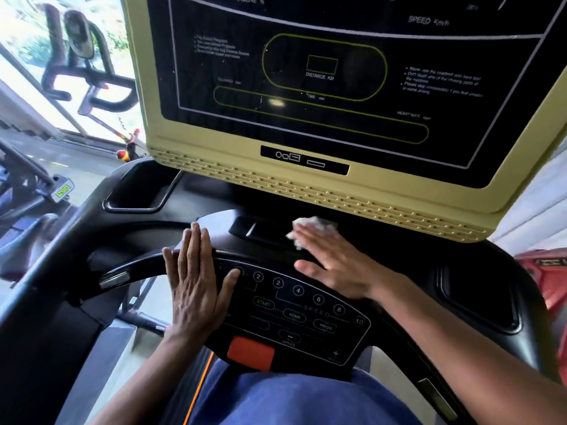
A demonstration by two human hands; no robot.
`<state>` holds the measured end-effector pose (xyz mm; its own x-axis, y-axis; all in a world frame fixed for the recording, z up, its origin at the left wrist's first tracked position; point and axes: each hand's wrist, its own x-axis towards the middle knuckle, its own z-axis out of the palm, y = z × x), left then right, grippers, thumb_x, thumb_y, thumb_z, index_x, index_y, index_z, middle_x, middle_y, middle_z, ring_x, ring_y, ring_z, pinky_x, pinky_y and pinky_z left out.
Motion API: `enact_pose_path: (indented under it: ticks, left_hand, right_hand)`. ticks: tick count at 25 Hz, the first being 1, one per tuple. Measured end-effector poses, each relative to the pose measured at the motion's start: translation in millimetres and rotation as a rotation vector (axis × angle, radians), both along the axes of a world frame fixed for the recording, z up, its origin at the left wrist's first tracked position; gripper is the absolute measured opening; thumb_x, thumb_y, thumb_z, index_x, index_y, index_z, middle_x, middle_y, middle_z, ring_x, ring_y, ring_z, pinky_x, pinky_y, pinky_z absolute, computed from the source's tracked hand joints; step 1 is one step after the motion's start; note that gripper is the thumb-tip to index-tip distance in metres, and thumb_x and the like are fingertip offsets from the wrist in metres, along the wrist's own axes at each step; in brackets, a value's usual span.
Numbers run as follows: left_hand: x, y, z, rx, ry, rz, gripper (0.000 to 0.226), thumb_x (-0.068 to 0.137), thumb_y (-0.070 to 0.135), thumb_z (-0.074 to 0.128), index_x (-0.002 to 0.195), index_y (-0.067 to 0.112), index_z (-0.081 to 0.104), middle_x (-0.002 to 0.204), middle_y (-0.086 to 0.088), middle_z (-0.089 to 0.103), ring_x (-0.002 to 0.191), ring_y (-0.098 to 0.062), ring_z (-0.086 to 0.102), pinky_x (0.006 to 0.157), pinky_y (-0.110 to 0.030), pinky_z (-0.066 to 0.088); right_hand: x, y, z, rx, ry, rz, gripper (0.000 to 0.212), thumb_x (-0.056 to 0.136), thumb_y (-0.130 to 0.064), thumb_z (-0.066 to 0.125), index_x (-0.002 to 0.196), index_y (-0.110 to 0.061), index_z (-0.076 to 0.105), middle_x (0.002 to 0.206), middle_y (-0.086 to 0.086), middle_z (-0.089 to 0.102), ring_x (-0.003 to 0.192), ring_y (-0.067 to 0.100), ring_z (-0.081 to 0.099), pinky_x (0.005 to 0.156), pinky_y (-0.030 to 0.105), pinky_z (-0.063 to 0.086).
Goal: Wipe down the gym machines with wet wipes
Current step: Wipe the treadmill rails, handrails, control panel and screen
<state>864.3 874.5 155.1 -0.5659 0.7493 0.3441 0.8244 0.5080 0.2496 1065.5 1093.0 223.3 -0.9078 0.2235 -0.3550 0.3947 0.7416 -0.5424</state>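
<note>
I stand at a treadmill console with a black keypad panel [306, 314] and a large beige-framed display [306, 87] above it. My right hand [334, 265] lies flat with its fingers pressing a crumpled white wet wipe [310, 225] onto the black ledge just below the display. The wipe shows past the fingertips. My left hand [196, 283] rests flat, fingers together, on the left end of the keypad panel and the curved handlebar [129, 271], holding nothing.
An orange stop button [250, 352] sits at the panel's near edge. Black cup holders lie at the left [138, 191] and right [478, 299]. An exercise bike [82, 72] stands by the window at the far left. Something red [546, 277] is at the right edge.
</note>
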Motion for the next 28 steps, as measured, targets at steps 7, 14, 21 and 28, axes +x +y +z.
enact_pose_path:
  ticks: [7, 14, 21, 28]
  left_hand:
    - [-9, -8, -3, 0.033, -0.032, -0.033, 0.072, 0.102, 0.04, 0.036, 0.161, 0.001, 0.022, 0.171, -0.014, 0.017, 0.159, -0.026, 0.015, 0.127, -0.056, 0.013]
    - [-13, -14, -5, 0.039, -0.071, -0.065, 0.073, 0.107, 0.047, 0.03, 0.163, 0.002, 0.013, 0.172, -0.016, 0.011, 0.16, -0.03, 0.01, 0.129, -0.051, 0.007]
    - [-25, -43, -20, 0.014, -0.141, -0.007, 0.077, 0.108, 0.054, 0.022, 0.164, 0.004, 0.005, 0.173, -0.011, 0.0, 0.16, -0.03, 0.005, 0.128, -0.054, 0.006]
    - [-67, -63, -33, 0.133, -0.234, 0.202, 0.067, 0.11, 0.044, 0.014, 0.163, 0.003, 0.01, 0.173, -0.01, 0.004, 0.16, -0.025, 0.006, 0.128, -0.054, 0.003]
  right_hand:
    - [15, -2, 8, 0.105, -0.036, 0.127, 0.088, 0.093, -0.083, 0.016, 0.162, -0.034, -0.009, 0.167, -0.019, -0.018, 0.151, -0.006, -0.021, 0.128, 0.043, -0.009]
    - [-69, -28, 19, 0.027, 0.036, 0.31, 0.096, 0.086, -0.087, 0.009, 0.164, -0.032, 0.002, 0.169, -0.013, -0.012, 0.153, -0.002, -0.016, 0.126, 0.031, -0.013]
    - [-115, -6, -4, 0.048, -0.087, 0.16, 0.102, 0.083, -0.091, 0.005, 0.164, -0.03, -0.004, 0.169, -0.009, -0.017, 0.155, 0.006, -0.018, 0.127, 0.043, -0.01]
    - [-108, -39, 20, -0.011, 0.164, 0.372, 0.073, 0.099, -0.066, 0.04, 0.16, -0.027, 0.031, 0.168, -0.013, 0.012, 0.155, -0.002, 0.002, 0.127, 0.025, 0.0]
